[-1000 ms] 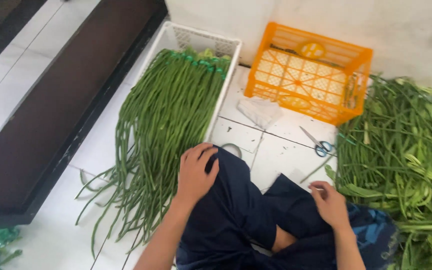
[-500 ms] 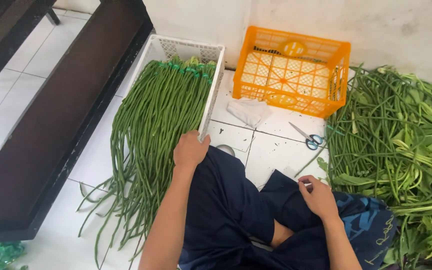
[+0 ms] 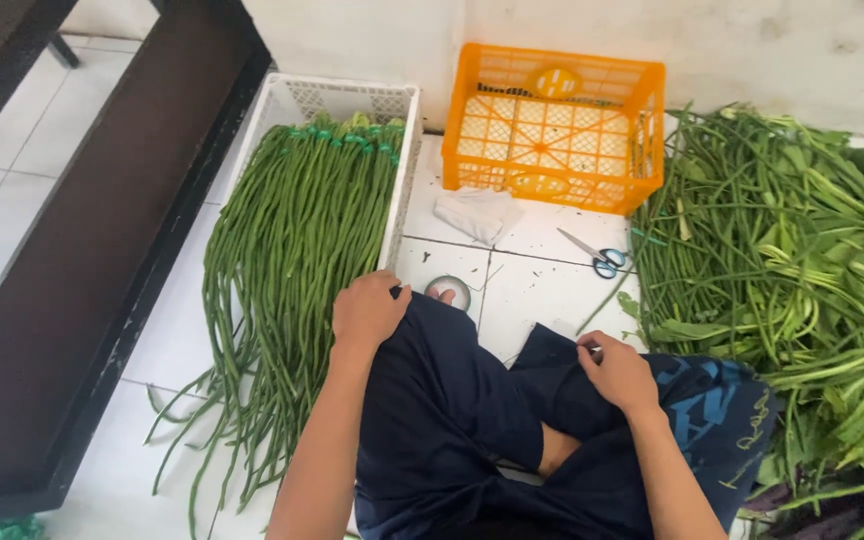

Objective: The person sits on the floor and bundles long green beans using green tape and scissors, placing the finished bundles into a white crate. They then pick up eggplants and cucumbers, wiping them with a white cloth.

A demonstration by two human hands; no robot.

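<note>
I sit cross-legged on the tiled floor in dark blue shorts [image 3: 462,420]. My left hand [image 3: 367,312] lies on my left knee with its fingers curled into the shorts' fabric, right beside a long bundle of green long beans [image 3: 297,240]. That bundle spills out of a white plastic crate [image 3: 408,150] onto the floor. My right hand [image 3: 617,372] rests on my right knee, fingers pinched on the hem of the shorts. A loose heap of long beans and leaves [image 3: 782,250] lies just to its right.
An orange plastic crate [image 3: 552,130] stands tipped against the wall at the back. On the tiles in front of me lie blue-handled scissors [image 3: 602,260], a white cloth [image 3: 477,212] and a small round ring [image 3: 449,290]. A dark wooden bench [image 3: 82,260] runs along the left.
The view has swung so the crates sit lower in frame. Both hands stay on my knees; the left has slid slightly forward to the knee's edge and the right has drawn in a little.
</note>
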